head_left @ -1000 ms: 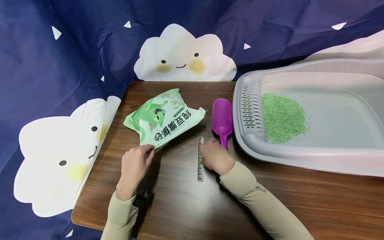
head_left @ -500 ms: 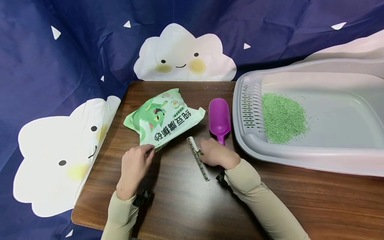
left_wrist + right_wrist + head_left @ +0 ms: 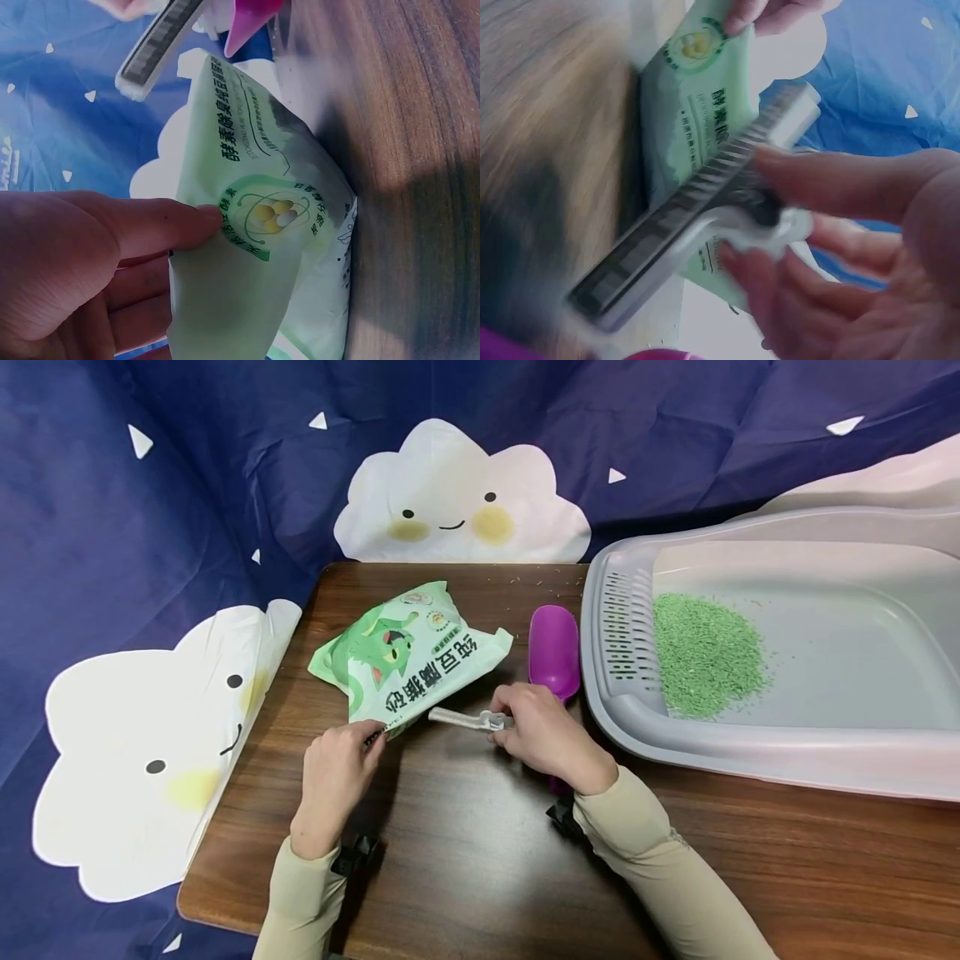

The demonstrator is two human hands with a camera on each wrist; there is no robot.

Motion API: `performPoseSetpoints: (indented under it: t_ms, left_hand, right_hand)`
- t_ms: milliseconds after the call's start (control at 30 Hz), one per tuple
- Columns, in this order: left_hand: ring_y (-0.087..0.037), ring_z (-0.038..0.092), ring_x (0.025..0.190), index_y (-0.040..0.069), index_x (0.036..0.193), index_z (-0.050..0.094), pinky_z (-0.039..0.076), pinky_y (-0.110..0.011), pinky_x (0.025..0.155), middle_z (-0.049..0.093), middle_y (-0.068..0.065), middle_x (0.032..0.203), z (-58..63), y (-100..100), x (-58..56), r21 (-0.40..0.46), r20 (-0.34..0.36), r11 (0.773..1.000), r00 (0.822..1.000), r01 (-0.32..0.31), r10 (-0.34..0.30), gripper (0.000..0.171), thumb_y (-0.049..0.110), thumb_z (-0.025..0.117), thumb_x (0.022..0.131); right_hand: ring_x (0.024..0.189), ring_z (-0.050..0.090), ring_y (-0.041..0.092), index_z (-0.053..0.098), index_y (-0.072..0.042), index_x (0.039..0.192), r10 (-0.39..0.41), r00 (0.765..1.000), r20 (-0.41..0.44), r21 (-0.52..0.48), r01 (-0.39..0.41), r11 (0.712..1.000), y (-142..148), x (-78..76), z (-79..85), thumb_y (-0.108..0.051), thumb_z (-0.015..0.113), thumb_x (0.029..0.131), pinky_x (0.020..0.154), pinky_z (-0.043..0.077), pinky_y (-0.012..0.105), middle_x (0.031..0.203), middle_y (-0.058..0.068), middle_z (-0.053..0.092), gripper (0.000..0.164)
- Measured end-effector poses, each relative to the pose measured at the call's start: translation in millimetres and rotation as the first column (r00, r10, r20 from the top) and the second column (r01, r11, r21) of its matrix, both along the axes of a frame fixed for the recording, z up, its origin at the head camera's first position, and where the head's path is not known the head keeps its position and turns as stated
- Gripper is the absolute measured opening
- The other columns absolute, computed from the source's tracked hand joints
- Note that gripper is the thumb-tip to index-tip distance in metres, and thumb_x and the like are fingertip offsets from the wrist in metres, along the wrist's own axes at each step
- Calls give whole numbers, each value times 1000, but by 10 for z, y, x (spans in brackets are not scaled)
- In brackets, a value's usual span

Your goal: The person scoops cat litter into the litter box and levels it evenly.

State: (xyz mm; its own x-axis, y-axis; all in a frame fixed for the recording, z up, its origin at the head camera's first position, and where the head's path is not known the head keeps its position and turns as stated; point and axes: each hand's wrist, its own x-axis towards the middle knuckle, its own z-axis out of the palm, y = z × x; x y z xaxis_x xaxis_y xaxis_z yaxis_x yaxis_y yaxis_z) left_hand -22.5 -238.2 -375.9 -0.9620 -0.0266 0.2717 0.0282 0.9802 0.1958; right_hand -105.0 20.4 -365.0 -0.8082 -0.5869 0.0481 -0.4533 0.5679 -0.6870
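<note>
A light-green bag of cat litter point(image 3: 412, 652), printed with a green cat, lies at the left of the table. At its near edge, my left hand point(image 3: 337, 777) pinches the plastic between thumb and fingers; the left wrist view shows the thumb point(image 3: 180, 223) on the film. My right hand point(image 3: 551, 739) holds a white bag clip point(image 3: 459, 718) by its middle grip. The clip is raised above the table, its far end close to the bag's lower right edge. In the right wrist view, the long ridged bar point(image 3: 675, 217) crosses in front of the bag, slightly blurred.
A purple scoop point(image 3: 553, 647) lies just beyond my right hand, its handle partly hidden under it. To the right stands a grey litter box point(image 3: 630, 735) with a pile of green litter point(image 3: 708, 652). A few loose pellets lie near the table's back edge.
My right hand has lifted the bag clip from the table and turned it from lengthwise to crosswise, toward the bag. The scoop has shifted slightly. My left hand keeps its hold.
</note>
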Motion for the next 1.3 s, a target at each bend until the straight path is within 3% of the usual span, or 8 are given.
performPoseSetpoints:
  t_ms: [100,200,333,467,700,833,1033,1300]
  left_hand:
    - [-37,66,65,14,92,75,46,-52,51,74,-11,83,2,-6,1,3,0,1000,1000,-2,2,10,16,72,83]
    - [-36,67,65,15,92,75,47,-51,52,75,-10,84,-2,-12,0,10,0,1000,1000,-1,1,11,16,72,82]
    - [-34,69,69,15,94,76,48,-50,55,75,-7,88,-10,-31,-1,25,4,1000,1000,4,-4,14,16,74,80]
    - [-32,70,75,15,95,76,51,-49,59,76,-5,92,-8,-61,1,35,19,999,1000,22,-22,17,14,76,78]
    - [-27,70,83,11,100,75,53,-47,70,74,-6,99,23,-115,19,62,81,995,993,80,-85,25,7,77,75]
    - [-26,69,87,8,97,75,53,-44,75,73,-6,97,32,-133,22,70,92,991,989,111,-117,22,5,76,75]
    - [-25,67,84,4,88,75,54,-43,74,70,-6,89,28,-136,34,53,59,989,988,140,-143,15,5,78,74]
    - [-25,62,75,2,79,74,53,-40,67,64,-6,78,33,-130,59,-13,-29,984,983,180,-180,12,2,81,69]
  right_hand:
    - [76,53,15,68,-8,91,-14,984,-176,-104,-4,995,-22,12,-17,-6,77,76,67,47,29,85,2,61,18]
    - [81,56,17,70,-8,95,-16,932,-363,-164,-47,985,-56,7,-35,-8,78,78,72,49,30,88,2,63,19]
    - [82,58,17,71,-11,96,8,812,-584,-173,-134,976,-116,6,-46,-12,76,80,69,47,29,91,0,66,17]
    - [81,60,17,72,-13,92,36,683,-730,-136,-197,971,-201,7,-73,-14,73,83,66,43,28,88,-3,68,9]
    - [76,61,16,72,-13,88,118,510,-852,8,-213,977,-337,-5,-135,-8,60,89,72,45,28,81,-4,67,13]
    - [70,57,17,67,-12,81,163,426,-890,79,-207,975,-396,-20,-162,-6,56,91,75,45,29,72,-3,60,16]
    - [69,56,17,64,-12,78,181,370,-911,129,-161,978,-456,-38,-207,-6,52,93,74,42,29,69,-3,57,20]
    - [71,56,19,66,-12,81,238,373,-897,202,-133,970,-615,-104,-302,-7,50,92,72,40,30,73,-2,59,20]
